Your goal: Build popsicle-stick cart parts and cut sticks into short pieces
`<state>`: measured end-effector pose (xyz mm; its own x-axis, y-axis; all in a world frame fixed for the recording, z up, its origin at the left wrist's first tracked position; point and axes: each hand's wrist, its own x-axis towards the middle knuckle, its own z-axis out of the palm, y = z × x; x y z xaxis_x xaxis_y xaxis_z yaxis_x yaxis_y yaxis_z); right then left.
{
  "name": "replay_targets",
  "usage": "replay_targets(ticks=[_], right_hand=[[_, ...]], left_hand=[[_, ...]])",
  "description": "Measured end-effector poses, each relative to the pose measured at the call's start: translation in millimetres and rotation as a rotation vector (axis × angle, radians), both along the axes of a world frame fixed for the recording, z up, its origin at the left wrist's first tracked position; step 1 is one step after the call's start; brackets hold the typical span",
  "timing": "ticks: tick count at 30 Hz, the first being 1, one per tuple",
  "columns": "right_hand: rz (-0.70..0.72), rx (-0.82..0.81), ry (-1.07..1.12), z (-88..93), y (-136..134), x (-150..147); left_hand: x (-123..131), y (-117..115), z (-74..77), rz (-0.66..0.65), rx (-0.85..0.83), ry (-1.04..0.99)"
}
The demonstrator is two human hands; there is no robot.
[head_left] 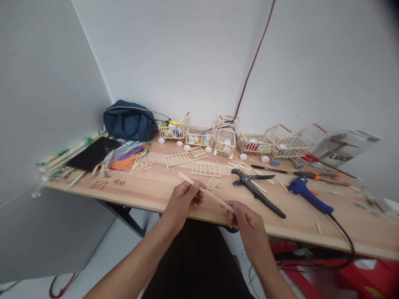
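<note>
Thin pale wooden sticks (215,197), lying close together, stretch between my two hands above the table's front edge. My left hand (186,198) pinches them near their far left end. At the near right end, the fingers of my right hand (245,218) are closed on them. Just beyond my hands lie several short cut sticks (213,183) and a ladder-like stick panel (205,168). Another such panel (178,159) rests farther left. Black-handled cutters (257,192) lie to the right of my hands.
Small stick-built carts (199,137) with white wheels line the wall. On the right are a blue glue gun (310,195), its cord hanging over the edge, and orange-handled pliers (326,177). A blue bag (129,120), a black tablet-like slab (93,153) and packaged sticks (67,151) occupy the left.
</note>
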<state>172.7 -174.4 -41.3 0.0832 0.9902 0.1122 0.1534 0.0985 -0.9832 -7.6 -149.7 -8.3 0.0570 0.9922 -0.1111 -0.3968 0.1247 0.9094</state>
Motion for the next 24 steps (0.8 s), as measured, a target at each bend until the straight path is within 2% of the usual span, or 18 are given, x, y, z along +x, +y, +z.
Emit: replay_targets(ticks=[3,6,9,15,19,21,24], right_hand=[[0.204,0.056,-0.265,9.5,1,6],[0.338,0.019,-0.371,19.4,8,3],[0.422,-0.047,-0.412,23.4,16,-6],[0.518,-0.05,-0.476,21.8,43,-24],[0.474,-0.009,-0.435,26.7,77,-25],[0.426,-0.007,-0.336,33.1,98,-22],[0.271,0.036,-0.149,41.7,131,-14]], left_hand=[[-9,12,2.8,-0.072,0.014,0.143],[-13,21,2.6,-0.179,0.031,0.273],[-12,27,-0.2,-0.239,0.052,0.363],[-24,50,-5.6,-0.219,0.098,0.507],[-48,81,-1.4,-0.067,0.123,0.647],[-60,99,4.6,0.008,0.182,0.88],[-69,122,16.8,0.08,0.293,1.234]])
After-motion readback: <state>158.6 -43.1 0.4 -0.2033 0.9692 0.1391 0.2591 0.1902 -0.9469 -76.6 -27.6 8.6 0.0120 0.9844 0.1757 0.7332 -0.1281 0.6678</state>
